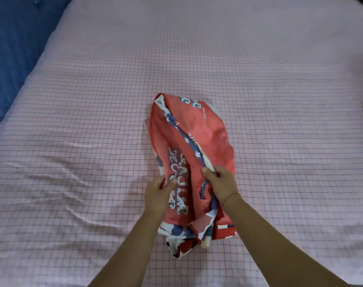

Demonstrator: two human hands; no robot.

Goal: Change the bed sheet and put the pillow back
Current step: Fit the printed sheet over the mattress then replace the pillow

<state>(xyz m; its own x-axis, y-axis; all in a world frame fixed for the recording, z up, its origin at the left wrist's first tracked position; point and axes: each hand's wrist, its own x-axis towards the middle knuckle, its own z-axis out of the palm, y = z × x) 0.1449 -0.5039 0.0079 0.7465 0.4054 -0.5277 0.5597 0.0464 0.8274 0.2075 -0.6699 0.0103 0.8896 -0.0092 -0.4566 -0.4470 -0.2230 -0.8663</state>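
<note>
Head view: a bundled red sheet with blue-and-white lettering lies near the middle of the bed, on top of the pink checked sheet spread over the mattress. The left hand grips the bundle's near left edge, thumb on top. The right hand pinches a blue-and-white fold just beside it, fingers curled. Blue fabric runs along the far left.

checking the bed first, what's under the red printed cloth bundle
The red, white and blue printed cloth bundle lies on the pink checked bed sheet. Whatever lies directly beneath or inside it is covered.
</note>
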